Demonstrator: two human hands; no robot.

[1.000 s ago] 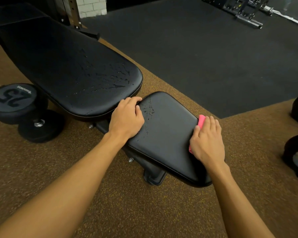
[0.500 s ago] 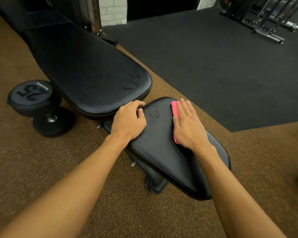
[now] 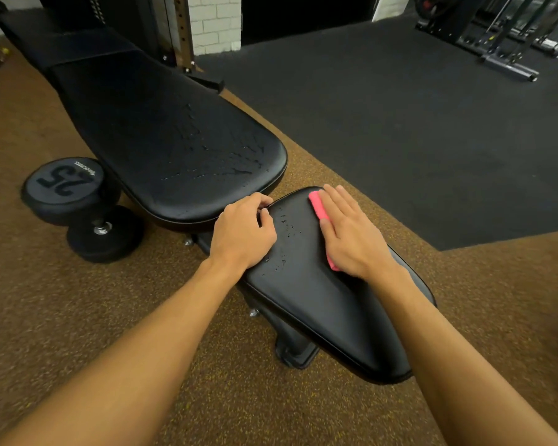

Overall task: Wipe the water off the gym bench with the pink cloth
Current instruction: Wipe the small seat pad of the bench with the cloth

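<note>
Speckled brown floor (image 3: 62,317), black dumbbell (image 3: 65,181) stamped "25" at left; right hand (image 3: 351,239), fingers straight, presses pink cloth (image 3: 318,204) onto black padded bench seat (image 3: 319,304), left hand (image 3: 242,233) grips its edge.

The black padded gym bench (image 3: 161,130) carries water droplets (image 3: 219,159) on its long back pad near the seat end, and more dot the seat pad's far left part. The folded pink cloth (image 3: 317,205) lies flat by the seat pad's far right edge, mostly under the flat right hand (image 3: 351,233).

Bare left forearm (image 3: 161,333), bare right forearm (image 3: 432,333), both slender, wrists bare, left grip (image 3: 242,235) and right grip (image 3: 351,243) bare.
</note>
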